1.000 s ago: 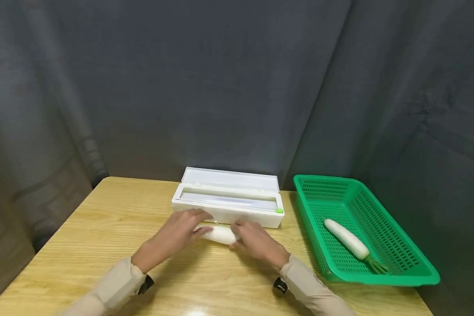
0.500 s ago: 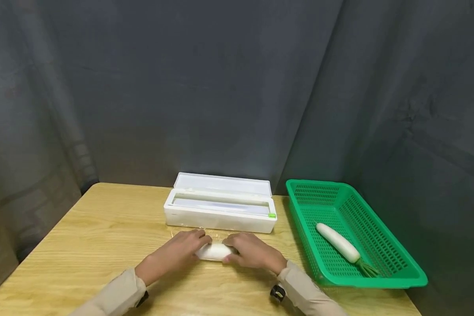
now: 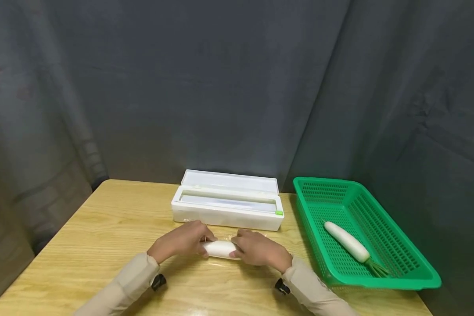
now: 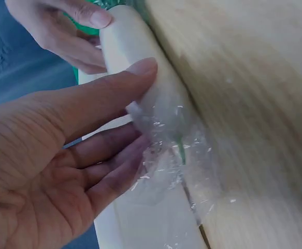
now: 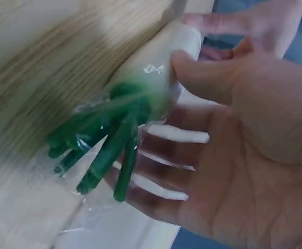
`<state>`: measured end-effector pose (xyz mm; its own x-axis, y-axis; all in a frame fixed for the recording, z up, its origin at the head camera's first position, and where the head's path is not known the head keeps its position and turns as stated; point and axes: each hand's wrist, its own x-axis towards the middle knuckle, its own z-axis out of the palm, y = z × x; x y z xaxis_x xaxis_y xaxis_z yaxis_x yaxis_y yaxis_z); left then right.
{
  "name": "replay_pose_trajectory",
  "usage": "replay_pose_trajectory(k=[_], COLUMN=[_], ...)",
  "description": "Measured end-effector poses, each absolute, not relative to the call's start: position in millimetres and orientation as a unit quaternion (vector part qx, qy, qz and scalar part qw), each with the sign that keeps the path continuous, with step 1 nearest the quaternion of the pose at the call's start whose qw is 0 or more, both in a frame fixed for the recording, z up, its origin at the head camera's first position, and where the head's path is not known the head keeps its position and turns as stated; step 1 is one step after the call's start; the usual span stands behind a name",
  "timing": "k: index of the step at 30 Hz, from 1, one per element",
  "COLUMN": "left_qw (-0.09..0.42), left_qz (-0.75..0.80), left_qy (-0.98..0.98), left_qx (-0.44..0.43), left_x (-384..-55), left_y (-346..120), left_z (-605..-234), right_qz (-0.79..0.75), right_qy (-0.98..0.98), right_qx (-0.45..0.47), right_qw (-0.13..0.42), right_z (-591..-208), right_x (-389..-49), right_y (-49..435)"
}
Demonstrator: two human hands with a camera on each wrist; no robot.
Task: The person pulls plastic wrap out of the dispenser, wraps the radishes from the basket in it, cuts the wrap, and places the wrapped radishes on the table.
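Observation:
A white radish lies crosswise on the table in front of the white box, with clear cling film around it. My left hand holds its left end, thumb on the near side. The right hand grips the other end. In the left wrist view, loose cling film bunches beyond the radish's thin tip, beside the left fingers. Green leaf stalks show through the film in the right wrist view, past the right thumb, while the right fingers lie along the far side.
Just behind the hands stands a long white cling film box, its lid raised and a green slider at its right end. On the right sits a green basket holding another radish. A dark curtain hangs behind the table.
Both hands have brought the radish nearer to me, away from the box, and stretched film has come into sight behind it. The box and basket have stayed put; the head view shifted slightly.

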<state>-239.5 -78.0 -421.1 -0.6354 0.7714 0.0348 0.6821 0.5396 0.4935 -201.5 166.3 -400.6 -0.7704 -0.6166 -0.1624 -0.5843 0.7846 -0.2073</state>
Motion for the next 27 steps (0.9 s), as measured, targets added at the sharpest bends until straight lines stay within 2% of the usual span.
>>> replay_pose_trajectory(k=[2, 6, 11, 13, 16, 19, 21, 24, 27], left_qw=[0.115, 0.137, 0.142, 0.131, 0.064, -0.045, -0.096, -0.117, -0.087], left_qz=[0.242, 0.228, 0.206, 0.207, 0.193, 0.149, 0.125, 0.129, 0.168], left_qy=[0.871, 0.868, 0.874, 0.876, 0.879, 0.878, 0.878, 0.883, 0.889], left_qx=[0.413, 0.420, 0.417, 0.416, 0.431, 0.452, 0.452, 0.436, 0.417], left_x=[-241, -244, -246, -245, -239, -227, -219, -214, -218], left_y=[-77, -73, -72, -72, -71, -69, -67, -67, -69], left_z=[-418, -412, -406, -406, -411, -421, -429, -436, -438], right_qz=[-0.050, -0.049, -0.025, -0.025, -0.050, -0.093, -0.118, -0.143, -0.153], right_qy=[0.944, 0.943, 0.931, 0.928, 0.927, 0.922, 0.916, 0.903, 0.899], right_qx=[-0.319, -0.328, -0.358, -0.365, -0.370, -0.375, -0.378, -0.390, -0.389], right_qw=[0.061, 0.009, -0.059, -0.067, -0.030, 0.030, 0.067, 0.109, 0.133], right_z=[-400, -401, -413, -415, -413, -410, -408, -406, -402], right_x=[-194, -185, -191, -197, -205, -213, -218, -224, -227], right_y=[166, 165, 161, 162, 167, 175, 179, 183, 183])
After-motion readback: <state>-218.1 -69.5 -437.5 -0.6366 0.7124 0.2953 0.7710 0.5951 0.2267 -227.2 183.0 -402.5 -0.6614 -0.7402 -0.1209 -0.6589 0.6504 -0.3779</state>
